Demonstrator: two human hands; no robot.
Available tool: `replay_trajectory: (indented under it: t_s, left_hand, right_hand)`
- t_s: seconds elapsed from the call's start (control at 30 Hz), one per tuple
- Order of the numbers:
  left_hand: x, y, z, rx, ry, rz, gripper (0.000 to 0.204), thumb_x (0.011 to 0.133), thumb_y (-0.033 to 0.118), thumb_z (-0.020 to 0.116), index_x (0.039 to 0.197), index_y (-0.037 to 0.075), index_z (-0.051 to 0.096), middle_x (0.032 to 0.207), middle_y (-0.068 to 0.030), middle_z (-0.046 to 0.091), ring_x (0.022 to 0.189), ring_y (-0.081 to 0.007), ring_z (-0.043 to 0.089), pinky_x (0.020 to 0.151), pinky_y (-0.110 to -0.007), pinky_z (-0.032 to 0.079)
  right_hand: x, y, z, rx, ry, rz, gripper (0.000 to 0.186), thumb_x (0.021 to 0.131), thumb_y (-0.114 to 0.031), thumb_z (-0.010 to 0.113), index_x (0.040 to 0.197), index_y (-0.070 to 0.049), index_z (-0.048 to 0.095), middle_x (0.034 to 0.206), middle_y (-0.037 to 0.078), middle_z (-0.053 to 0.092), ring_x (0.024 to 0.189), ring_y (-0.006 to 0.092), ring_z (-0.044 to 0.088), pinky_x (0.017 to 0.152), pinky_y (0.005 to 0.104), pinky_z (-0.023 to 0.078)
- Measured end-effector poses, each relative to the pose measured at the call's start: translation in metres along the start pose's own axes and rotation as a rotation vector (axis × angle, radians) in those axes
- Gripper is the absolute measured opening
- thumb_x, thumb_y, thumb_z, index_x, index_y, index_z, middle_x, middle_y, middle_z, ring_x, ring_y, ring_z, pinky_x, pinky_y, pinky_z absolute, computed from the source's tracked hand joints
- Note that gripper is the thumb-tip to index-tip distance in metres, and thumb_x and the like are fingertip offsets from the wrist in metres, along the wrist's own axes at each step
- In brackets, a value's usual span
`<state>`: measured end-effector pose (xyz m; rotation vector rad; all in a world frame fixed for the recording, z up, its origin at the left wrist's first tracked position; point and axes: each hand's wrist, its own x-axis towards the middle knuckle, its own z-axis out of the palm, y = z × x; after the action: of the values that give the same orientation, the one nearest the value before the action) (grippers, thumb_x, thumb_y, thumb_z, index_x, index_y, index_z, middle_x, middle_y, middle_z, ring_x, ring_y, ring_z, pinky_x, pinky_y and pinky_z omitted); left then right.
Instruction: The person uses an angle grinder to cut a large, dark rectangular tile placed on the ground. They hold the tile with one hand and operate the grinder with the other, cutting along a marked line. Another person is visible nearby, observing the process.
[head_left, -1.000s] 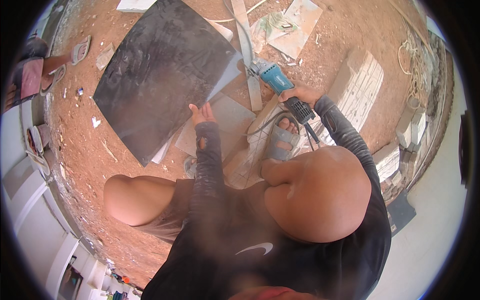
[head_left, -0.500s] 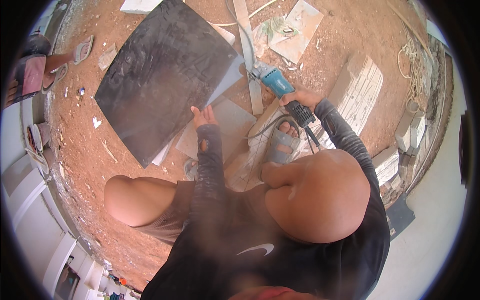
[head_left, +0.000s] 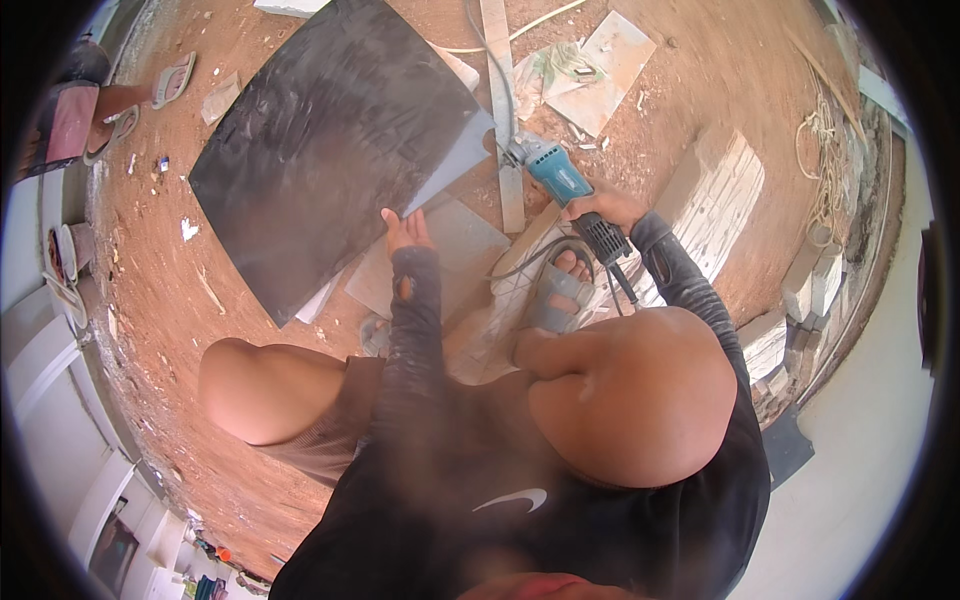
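My right hand [head_left: 607,208] is wrapped round the rear body of a teal and black angle grinder [head_left: 562,177]. The grinder's metal head points up and left, close to the right corner of a large dark tile [head_left: 330,150]; whether the disc touches it I cannot tell. A pale grey strip [head_left: 455,165] runs along that corner of the tile. At the tile's near edge, my left hand [head_left: 408,234] lies with fingers stretched out, fingertips against the edge. Under the tile's near side sits a pale slab [head_left: 455,235]. The grinder's cord [head_left: 622,285] hangs by my sandalled foot.
A long flat strip [head_left: 505,150] lies beyond the grinder. Farther right are a dusty tile [head_left: 603,75] with a crumpled plastic bag [head_left: 560,70], and a pale block [head_left: 715,205]. Rope [head_left: 825,150] hangs at the right edge. Another person's sandalled foot [head_left: 174,80] is at far left.
My left fingers have drawn closer together at the tile's edge. The view has shifted slightly; the grinder stays in my right hand near the tile's corner.
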<state>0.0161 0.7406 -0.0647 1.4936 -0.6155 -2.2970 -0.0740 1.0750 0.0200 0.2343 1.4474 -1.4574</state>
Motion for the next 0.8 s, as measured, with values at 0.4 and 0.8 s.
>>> replay_trajectory:
  t_s: [0.4, 0.8]
  left_hand:
    - [0.006, -0.002, 0.002, -0.002, 0.062, -0.009, 0.068, 0.098, 0.035, 0.065, 0.137, -0.013, 0.038, 0.14, -0.0283, 0.049, 0.132, -0.034, 0.052, 0.115, -0.041, 0.046]
    - [0.005, -0.004, 0.003, 0.006, 0.067, 0.005, 0.071, 0.099, 0.035, 0.064, 0.14, -0.013, 0.033, 0.139, -0.0294, 0.049, 0.132, -0.0349, 0.053, 0.114, -0.041, 0.048]
  right_hand:
    - [-0.001, -0.007, 0.004, 0.043, 0.026, 0.061, 0.046, 0.076, -0.015, 0.08, 0.115, 0.0, 0.061, 0.092, 0.004, 0.063, 0.079, 0.0137, 0.061, 0.071, 0.0284, 0.051]
    - [-0.002, -0.007, 0.009, 0.022, 0.034, 0.018, 0.043, 0.076, -0.016, 0.079, 0.112, -0.001, 0.062, 0.092, 0.003, 0.062, 0.078, 0.0134, 0.059, 0.07, 0.0289, 0.049]
